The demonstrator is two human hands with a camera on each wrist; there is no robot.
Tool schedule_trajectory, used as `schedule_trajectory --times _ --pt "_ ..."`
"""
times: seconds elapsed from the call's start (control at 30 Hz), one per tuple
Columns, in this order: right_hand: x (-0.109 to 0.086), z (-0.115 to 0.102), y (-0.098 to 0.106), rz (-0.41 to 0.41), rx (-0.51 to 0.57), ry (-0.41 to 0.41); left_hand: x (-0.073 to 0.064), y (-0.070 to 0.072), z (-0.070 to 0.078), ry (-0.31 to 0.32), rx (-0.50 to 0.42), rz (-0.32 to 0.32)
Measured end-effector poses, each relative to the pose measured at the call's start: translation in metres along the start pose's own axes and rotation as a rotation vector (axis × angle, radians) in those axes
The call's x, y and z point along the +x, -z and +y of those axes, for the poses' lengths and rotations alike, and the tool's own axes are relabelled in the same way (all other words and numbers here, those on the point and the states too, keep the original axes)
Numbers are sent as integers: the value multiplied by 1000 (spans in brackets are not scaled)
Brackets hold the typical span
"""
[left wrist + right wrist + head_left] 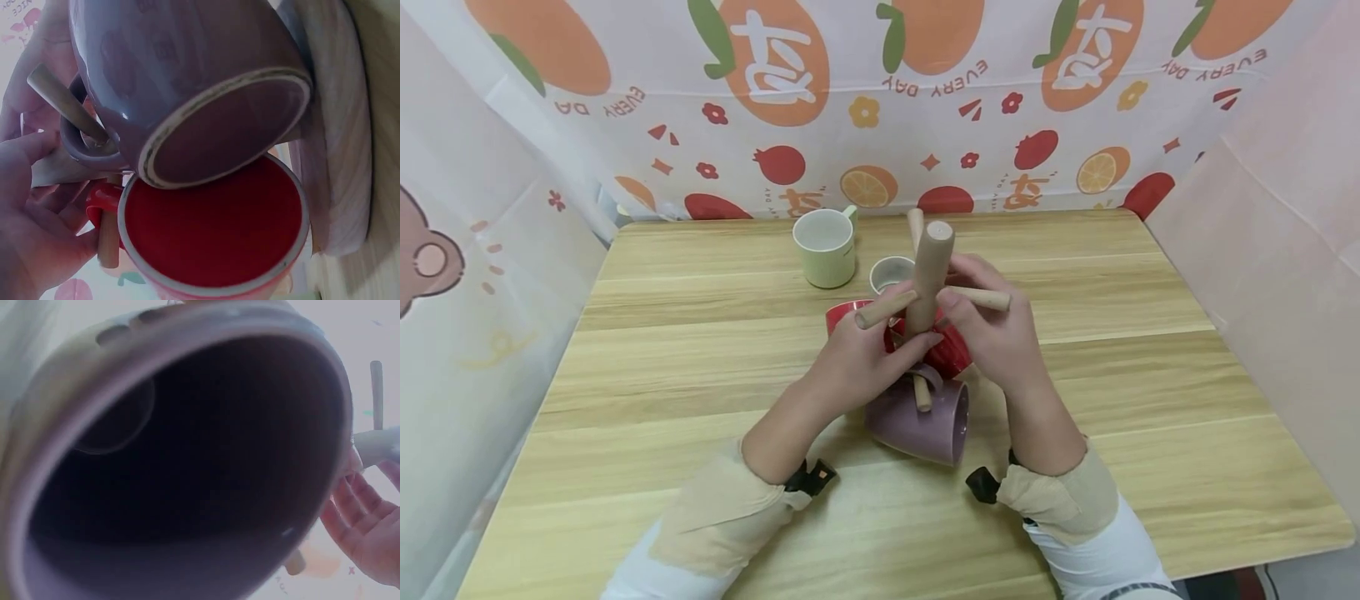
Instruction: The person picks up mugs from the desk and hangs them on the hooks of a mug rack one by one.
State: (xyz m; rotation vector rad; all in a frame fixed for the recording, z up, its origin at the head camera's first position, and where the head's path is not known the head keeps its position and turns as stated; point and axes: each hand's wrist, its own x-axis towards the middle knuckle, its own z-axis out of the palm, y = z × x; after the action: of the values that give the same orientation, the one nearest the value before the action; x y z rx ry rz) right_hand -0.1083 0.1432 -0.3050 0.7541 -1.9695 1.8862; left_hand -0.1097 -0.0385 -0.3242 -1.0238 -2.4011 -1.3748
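Note:
A wooden mug tree stands mid-table, its pegs sticking out several ways. From the near peg a purple mug hangs by its handle, its mouth toward the right. Red mugs show beneath the hands: one red rim at the left, red ribbed sides at the right. My left hand holds the tree, thumb across the front of the post. My right hand grips around the right peg, thumb against the post. In the left wrist view, a red mug's handle loops over a peg.
A pale green mug stands upright at the back, left of the tree. Behind the post shows a light-coloured cup. The wood-grain table ends at a fruit-printed curtain.

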Motion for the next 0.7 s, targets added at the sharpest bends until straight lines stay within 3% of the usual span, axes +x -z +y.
schedule_trajectory --times 0.2,0.37,0.7 --pt "0 -8 7 67 -124 63 7 -5 0 -50 -127 16" --pt "0 -15 12 87 -139 124 13 -8 4 -89 -229 42" --pt "-2 -23 23 34 -244 166 23 -13 7 -40 -476 25"
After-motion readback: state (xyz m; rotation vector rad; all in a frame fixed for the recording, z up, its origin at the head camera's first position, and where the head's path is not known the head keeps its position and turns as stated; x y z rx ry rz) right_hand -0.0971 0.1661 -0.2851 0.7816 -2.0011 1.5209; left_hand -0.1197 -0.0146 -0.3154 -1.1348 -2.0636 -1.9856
